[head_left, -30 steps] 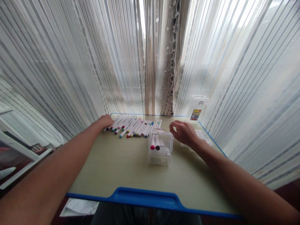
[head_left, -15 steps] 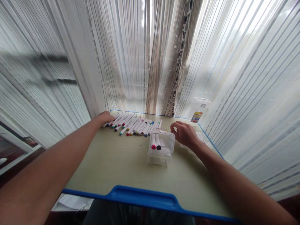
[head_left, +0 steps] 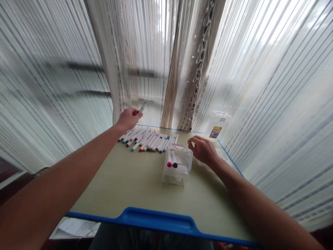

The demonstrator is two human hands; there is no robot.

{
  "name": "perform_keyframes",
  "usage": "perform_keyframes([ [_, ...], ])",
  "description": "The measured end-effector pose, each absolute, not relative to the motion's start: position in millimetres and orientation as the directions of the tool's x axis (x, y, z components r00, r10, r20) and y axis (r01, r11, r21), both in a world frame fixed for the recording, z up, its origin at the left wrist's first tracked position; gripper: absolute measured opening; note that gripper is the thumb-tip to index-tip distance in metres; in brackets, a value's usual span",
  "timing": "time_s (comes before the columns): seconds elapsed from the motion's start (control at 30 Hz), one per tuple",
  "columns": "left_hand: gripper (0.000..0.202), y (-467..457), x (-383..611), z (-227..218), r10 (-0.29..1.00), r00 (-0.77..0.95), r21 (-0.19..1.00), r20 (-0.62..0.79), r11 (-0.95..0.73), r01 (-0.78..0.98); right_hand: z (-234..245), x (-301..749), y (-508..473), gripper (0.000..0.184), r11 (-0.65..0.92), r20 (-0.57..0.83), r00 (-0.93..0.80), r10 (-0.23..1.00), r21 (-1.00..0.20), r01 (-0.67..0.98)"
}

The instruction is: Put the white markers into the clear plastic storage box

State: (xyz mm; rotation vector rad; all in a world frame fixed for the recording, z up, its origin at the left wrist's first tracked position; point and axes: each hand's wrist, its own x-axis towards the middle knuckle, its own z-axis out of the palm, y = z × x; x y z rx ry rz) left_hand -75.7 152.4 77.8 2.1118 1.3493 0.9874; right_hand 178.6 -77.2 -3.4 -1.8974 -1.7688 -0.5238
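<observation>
My left hand (head_left: 129, 118) is raised above the far left of the table, closed on a white marker (head_left: 142, 107) whose tip points up and right. Below it a row of several coloured-cap markers (head_left: 148, 140) lies along the table's far edge. A clear plastic box (head_left: 178, 167) stands mid-table with a pink-capped and a black-capped marker upright in it. My right hand (head_left: 202, 149) hovers just right of the box's far corner, fingers curled with thumb and forefinger close together; nothing shows in them.
The beige table (head_left: 135, 184) has a blue rim and a blue handle (head_left: 158, 218) at the near edge. Sheer striped curtains surround it. A clear lid (head_left: 217, 156) lies behind my right hand, and a small yellow-labelled card (head_left: 215, 132) stands at the far right corner.
My left hand has lifted off the marker row with one white marker in it. The right hand has stayed beside the box. The camera has shifted slightly.
</observation>
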Motion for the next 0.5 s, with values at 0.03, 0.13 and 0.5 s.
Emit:
perform_keyframes([
  [0.03, 0.030, 141.2, -65.4, 80.6, 0.883, 0.314, 0.709, 0.349, -0.468, 0.528, -3.7, 179.5, -77.1, 0.020, -0.037, 0.590, 0.086, 0.803, -0.095, 0.995],
  [0.13, 0.029, 105.2, -39.1, 84.1, 0.797, 0.460, 0.826, 0.392, -0.525, 0.207, -3.2, 180.4, -77.4, 0.020, -0.024, 0.608, 0.081, 0.790, -0.102, 0.995],
  [0.5, 0.039, 47.1, -36.0, 51.8, 0.710, 0.523, 0.876, 0.471, -0.311, -0.368, 3.0, 172.3, -79.7, 0.022, 0.024, 0.649, 0.072, 0.757, -0.138, 0.990],
])
